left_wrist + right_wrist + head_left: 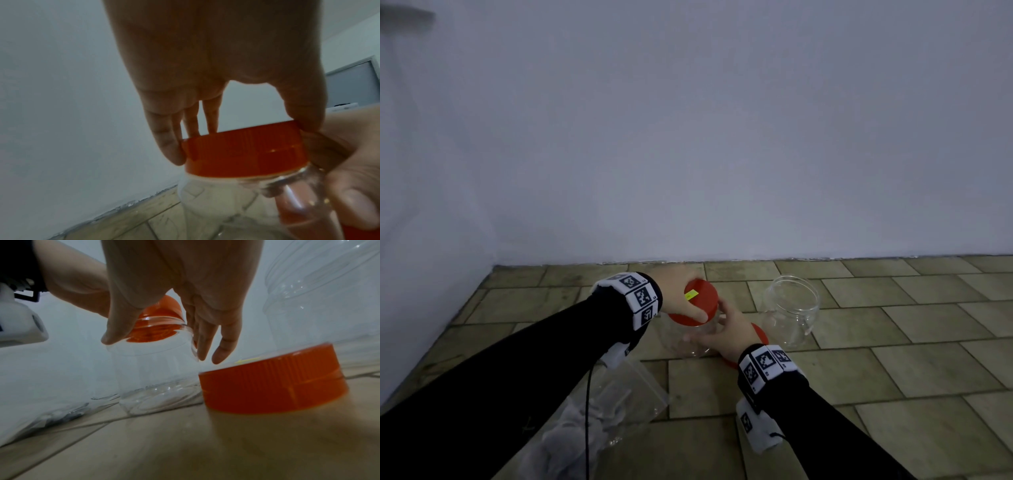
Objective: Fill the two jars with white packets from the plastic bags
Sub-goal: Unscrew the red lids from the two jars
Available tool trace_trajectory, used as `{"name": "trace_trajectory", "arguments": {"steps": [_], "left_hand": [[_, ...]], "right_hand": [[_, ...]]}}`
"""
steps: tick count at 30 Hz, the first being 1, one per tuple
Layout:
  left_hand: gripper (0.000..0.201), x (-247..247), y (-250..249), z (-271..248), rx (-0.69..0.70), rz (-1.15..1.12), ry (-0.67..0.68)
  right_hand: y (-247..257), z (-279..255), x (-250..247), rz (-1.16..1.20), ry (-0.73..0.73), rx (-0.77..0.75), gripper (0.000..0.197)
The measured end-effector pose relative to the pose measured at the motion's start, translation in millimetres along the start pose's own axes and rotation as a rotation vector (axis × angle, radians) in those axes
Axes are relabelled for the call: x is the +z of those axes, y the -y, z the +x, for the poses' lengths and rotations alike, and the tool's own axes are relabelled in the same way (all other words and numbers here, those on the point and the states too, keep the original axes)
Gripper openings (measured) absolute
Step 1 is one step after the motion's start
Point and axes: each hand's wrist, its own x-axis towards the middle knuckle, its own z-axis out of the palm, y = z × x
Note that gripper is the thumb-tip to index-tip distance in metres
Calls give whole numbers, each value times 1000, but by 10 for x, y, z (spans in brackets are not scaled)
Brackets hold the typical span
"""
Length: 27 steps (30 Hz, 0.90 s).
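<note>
A clear jar point(681, 342) stands on the tiled floor with a red lid point(709, 301) on its mouth. My left hand point(697, 296) grips that lid from above, fingers and thumb curled round its ribbed rim point(246, 159). My right hand point(705, 325) holds the jar just under the lid, thumb on one side and fingers on the other point(156, 348). A second clear jar point(791, 308) stands open to the right. Its loose red lid point(271, 384) lies on the floor beneath my right wrist. A plastic bag point(592, 421) of white packets lies under my left forearm.
A pale wall point(688, 137) rises just behind the jars and meets another wall at the left corner. Brown floor tiles point(893, 377) stretch to the right and toward me. A cable hangs from my left wrist over the bag.
</note>
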Motion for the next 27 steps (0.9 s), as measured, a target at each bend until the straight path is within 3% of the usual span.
{"name": "trace_trajectory", "arguments": {"steps": [5,9,14,17,20,24,27], "left_hand": [[68,61,-107,53,-162,-35,-92],[89,73,-152,103,-260,-18,-84],[79,128,-196,127,-296,4,-147],[86,112,-161,146,-297,16,-121],[97,33,-42,126,-244,-2,-19],[91,-20,81,71,-2,-23,100],[90,31,112,105,19,-66,77]], "right_hand": [[-4,3,22,-6,-19,11,102],[35,-20,19,27,-13,27,97],[26,-14,41,59,-19,18,93],[-11,8,40,45,-33,11,94],[-75,51,13,42,-16,10,104],[-130,79,-54,-8,6,-13,108],[-139,84,-59,-33,2,-10,106]]}}
